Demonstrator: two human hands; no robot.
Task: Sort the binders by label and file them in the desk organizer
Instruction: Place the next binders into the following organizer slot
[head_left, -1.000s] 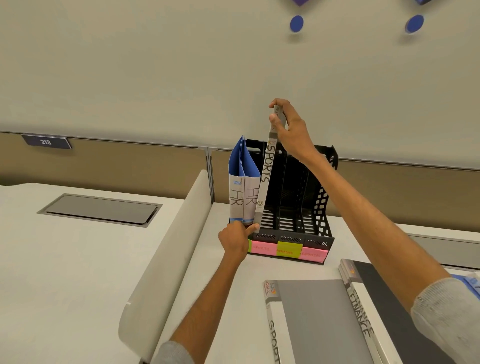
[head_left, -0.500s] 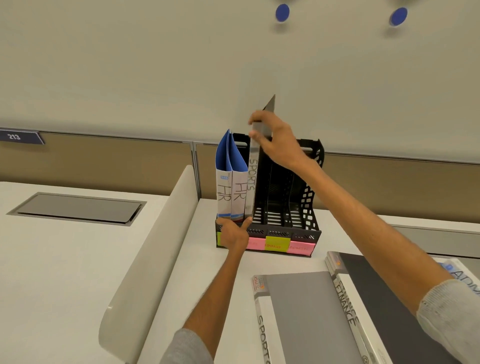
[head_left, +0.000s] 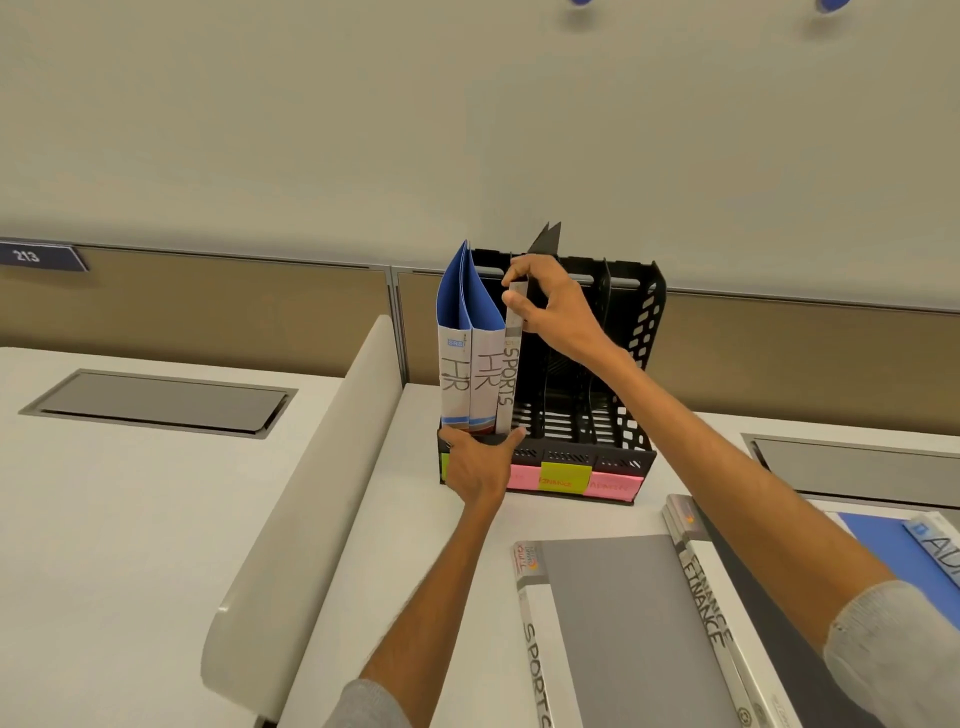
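A black desk organizer (head_left: 631, 452) with coloured sticky labels on its front stands at the back of the desk. Two blue HR binders (head_left: 470, 374) stand upright in its leftmost slot. Beside them a grey binder marked SPORTS (head_left: 508, 376) stands in the second slot; my right hand (head_left: 550, 312) pinches the top of its spine. My left hand (head_left: 480, 462) rests against the organizer's front left corner, by the bottom of that binder. On the desk nearer me lie another SPORTS binder (head_left: 597, 623), two FINANCE binders (head_left: 711, 618) and a blue binder (head_left: 893, 545).
A curved white divider panel (head_left: 306, 483) separates this desk from the left desk, which has a grey cable hatch (head_left: 156, 402). Another hatch (head_left: 857, 462) sits at the right. A tan partition and pale wall rise behind the organizer.
The SPORTS binder has gone down from a tilted, raised position into the second slot and now stands upright. My right hand came down with it; my left hand stayed at the organizer's front.
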